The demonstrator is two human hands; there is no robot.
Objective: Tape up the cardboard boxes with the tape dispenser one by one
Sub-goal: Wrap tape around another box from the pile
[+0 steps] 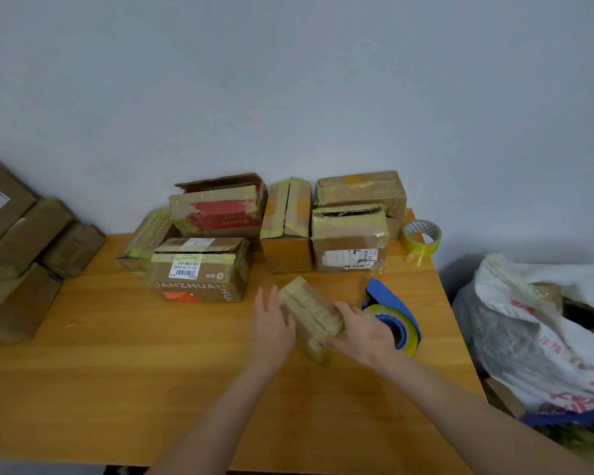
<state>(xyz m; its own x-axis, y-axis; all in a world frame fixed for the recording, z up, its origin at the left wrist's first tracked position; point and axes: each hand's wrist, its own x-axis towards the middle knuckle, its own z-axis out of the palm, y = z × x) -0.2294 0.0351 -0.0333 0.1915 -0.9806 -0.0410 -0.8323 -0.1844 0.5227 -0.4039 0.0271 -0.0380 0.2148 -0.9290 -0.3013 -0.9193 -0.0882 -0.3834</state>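
- The left hand has its fingers straight and close together, laid flat against the left side of a small box; they do not curl round it.
- The right hand grips the box's near right corner. Its thumb lies on top and its fingers reach in from the near side. The picture is blurred here, so I cannot tell how far they wrap underneath.
- The small box sits between the two sets of fingers, tilted, with one end pointing away from the person. It is already heavily wrapped in yellowish tape and is low over the wooden surface.
- The blue tape dispenser, loaded with a yellowish roll, lies on the surface just beyond the back of the right hand, partly hidden by it.
- Past the fingertips, a row of cardboard boxes stands against the wall, several with flaps loose or torn tape.
- A loose tape roll stands on edge at the far right corner, well away from the right fingers.
- Well to the left of the left fingers is a stack of brown boxes.
- Off the surface, to the right of the right hand, lies a white bag.
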